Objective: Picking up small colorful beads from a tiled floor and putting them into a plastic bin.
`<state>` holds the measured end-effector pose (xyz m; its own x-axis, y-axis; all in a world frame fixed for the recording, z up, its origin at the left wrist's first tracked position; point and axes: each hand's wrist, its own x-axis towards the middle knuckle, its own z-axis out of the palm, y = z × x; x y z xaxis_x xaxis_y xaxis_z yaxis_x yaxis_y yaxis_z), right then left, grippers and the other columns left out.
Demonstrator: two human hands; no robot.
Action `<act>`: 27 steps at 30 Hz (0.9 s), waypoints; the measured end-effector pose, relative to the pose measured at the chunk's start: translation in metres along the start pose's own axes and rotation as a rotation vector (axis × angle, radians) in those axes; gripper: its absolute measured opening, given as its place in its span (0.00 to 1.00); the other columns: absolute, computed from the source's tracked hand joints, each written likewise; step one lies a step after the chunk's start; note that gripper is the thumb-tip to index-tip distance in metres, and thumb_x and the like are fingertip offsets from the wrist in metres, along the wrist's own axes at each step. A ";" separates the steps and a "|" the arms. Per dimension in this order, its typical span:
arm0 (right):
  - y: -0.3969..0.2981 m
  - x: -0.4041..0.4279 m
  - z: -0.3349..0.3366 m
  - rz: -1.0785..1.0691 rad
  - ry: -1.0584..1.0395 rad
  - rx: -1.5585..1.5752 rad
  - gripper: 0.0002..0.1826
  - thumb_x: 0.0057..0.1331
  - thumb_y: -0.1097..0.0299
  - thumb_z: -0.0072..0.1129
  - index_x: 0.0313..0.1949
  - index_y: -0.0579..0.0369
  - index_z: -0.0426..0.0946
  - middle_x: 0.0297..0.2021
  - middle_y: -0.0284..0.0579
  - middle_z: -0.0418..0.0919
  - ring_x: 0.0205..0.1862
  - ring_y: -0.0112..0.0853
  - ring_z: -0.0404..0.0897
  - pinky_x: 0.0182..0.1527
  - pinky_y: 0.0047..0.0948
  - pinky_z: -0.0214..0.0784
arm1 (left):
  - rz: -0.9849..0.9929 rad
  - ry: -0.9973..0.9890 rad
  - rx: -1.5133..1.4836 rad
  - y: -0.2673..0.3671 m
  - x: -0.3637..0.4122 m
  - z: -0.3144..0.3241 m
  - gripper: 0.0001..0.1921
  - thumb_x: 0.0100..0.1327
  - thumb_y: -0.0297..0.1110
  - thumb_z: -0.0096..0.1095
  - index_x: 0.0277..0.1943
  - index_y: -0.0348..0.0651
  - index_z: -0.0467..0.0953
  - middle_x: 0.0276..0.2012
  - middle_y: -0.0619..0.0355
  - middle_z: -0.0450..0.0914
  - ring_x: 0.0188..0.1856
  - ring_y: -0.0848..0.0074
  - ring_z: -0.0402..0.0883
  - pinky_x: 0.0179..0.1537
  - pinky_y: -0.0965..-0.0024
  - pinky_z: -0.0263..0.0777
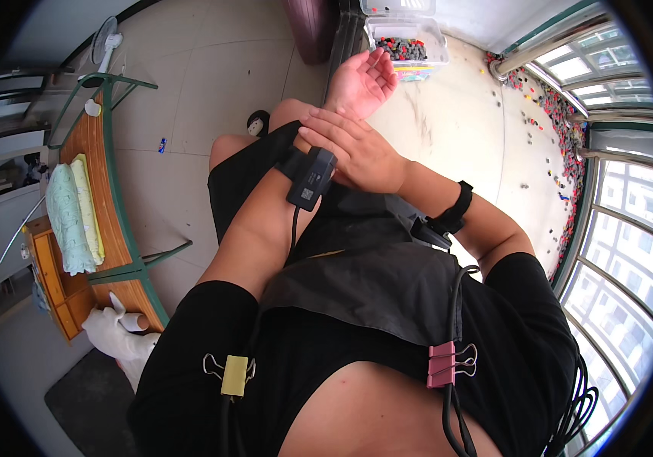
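My left hand (pixel 363 85) is held palm up with its fingers loosely curled and nothing in it. Across the left wrist lies my right hand (pixel 355 151), its fingers wrapped over it. Just beside those fingers a small black device (pixel 312 180) is strapped to my left forearm, and a cable runs from it towards my body. A black strap (pixel 457 208) with a second dark device circles my right wrist. Both arms are above my lap, where dark cloth (pixel 355 228) is spread.
Ahead stands a clear plastic bin (pixel 438 54) of small black and red pieces. Similar loose pieces (pixel 575 165) litter the floor along the windows at right. At left are a green-framed wooden table (pixel 115 240) with a folded quilt (pixel 69 223), a white fan (pixel 106 45) and a white plush toy (pixel 112 334).
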<state>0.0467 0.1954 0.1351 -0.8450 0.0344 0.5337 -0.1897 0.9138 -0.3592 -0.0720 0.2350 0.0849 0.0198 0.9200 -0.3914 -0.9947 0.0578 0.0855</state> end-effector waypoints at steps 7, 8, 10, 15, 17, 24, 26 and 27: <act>0.013 -0.017 -0.004 0.026 -0.024 0.122 0.33 0.49 0.70 0.55 0.58 0.56 0.61 0.57 0.50 0.63 0.60 0.41 0.62 0.60 0.39 0.54 | -0.093 -0.038 0.071 0.001 0.017 -0.027 0.08 0.63 0.33 0.52 0.39 0.38 0.74 0.37 0.57 0.78 0.41 0.72 0.76 0.47 0.66 0.70; 0.018 -0.017 -0.008 -0.008 -0.034 0.110 0.34 0.50 0.70 0.57 0.59 0.55 0.61 0.58 0.50 0.62 0.60 0.43 0.62 0.61 0.39 0.54 | -0.119 0.001 0.146 0.011 0.015 -0.035 0.08 0.63 0.33 0.51 0.40 0.40 0.74 0.37 0.58 0.77 0.41 0.73 0.76 0.47 0.66 0.70; 0.034 -0.031 -0.018 0.083 0.014 0.053 0.34 0.51 0.71 0.58 0.59 0.53 0.61 0.58 0.51 0.62 0.60 0.44 0.62 0.61 0.40 0.54 | -0.078 0.125 0.438 0.018 0.007 -0.039 0.09 0.64 0.35 0.50 0.44 0.42 0.72 0.39 0.60 0.77 0.41 0.75 0.76 0.45 0.69 0.70; 0.107 -0.178 -0.059 0.953 0.556 -0.189 0.21 0.54 0.68 0.59 0.48 0.55 0.71 0.47 0.54 0.71 0.49 0.46 0.71 0.51 0.37 0.64 | -0.074 0.247 1.036 0.013 0.008 -0.031 0.12 0.63 0.37 0.53 0.46 0.43 0.72 0.37 0.61 0.77 0.38 0.79 0.75 0.38 0.75 0.69; 0.115 -0.268 -0.070 1.392 0.895 -0.251 0.16 0.56 0.67 0.58 0.43 0.56 0.74 0.38 0.49 0.76 0.37 0.36 0.77 0.39 0.32 0.69 | -0.067 0.209 1.308 0.017 0.011 -0.042 0.13 0.63 0.38 0.53 0.47 0.43 0.72 0.37 0.61 0.77 0.37 0.80 0.75 0.37 0.76 0.68; 0.069 -0.400 -0.094 1.919 0.679 -0.513 0.23 0.52 0.58 0.64 0.45 0.55 0.73 0.34 0.46 0.76 0.34 0.35 0.76 0.39 0.32 0.69 | -0.076 0.341 1.302 0.034 0.019 -0.079 0.13 0.64 0.37 0.51 0.49 0.43 0.70 0.38 0.59 0.77 0.38 0.79 0.76 0.39 0.76 0.68; 0.077 -0.395 -0.090 1.909 0.621 -0.511 0.20 0.52 0.60 0.63 0.43 0.54 0.74 0.34 0.47 0.76 0.35 0.37 0.76 0.40 0.34 0.69 | -0.086 0.367 1.287 0.039 0.017 -0.083 0.13 0.64 0.37 0.52 0.49 0.42 0.70 0.38 0.59 0.77 0.39 0.79 0.76 0.39 0.75 0.68; 0.081 -0.393 -0.087 1.901 0.561 -0.518 0.18 0.51 0.61 0.61 0.41 0.53 0.74 0.35 0.49 0.76 0.37 0.40 0.76 0.41 0.35 0.69 | -0.102 0.387 1.268 0.040 0.017 -0.084 0.13 0.64 0.36 0.52 0.49 0.42 0.70 0.38 0.59 0.77 0.39 0.78 0.76 0.39 0.75 0.68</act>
<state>0.4067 0.2916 -0.0368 0.4657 0.8849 -0.0070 0.7749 -0.4116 -0.4796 -0.1195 0.2202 0.0046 -0.1515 0.7333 -0.6628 -0.2038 0.6329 0.7469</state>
